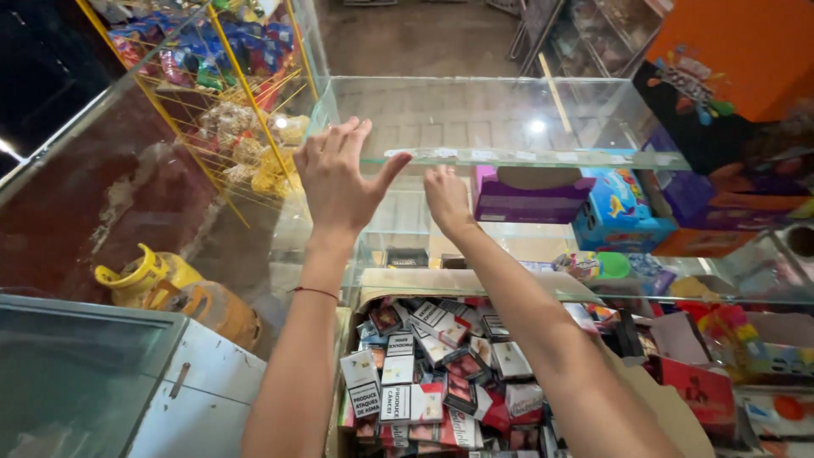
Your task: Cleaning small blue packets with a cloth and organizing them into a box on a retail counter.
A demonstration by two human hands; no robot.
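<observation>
My left hand is raised with its fingers spread, the thumb touching the front edge of a glass shelf of a display case. My right hand reaches just under that same edge, its fingers hidden behind the glass. Neither hand holds anything that I can see. A thin red string is tied around my left wrist. Below my arms sits an open cardboard box heaped with several small flat packs in white, red and dark colours.
A purple box and a blue box rest under the glass shelf. An orange and black carton stands at the right. A yellow wire rack of snack bags is at the left, a yellow gas cylinder below it, a grey cabinet nearest.
</observation>
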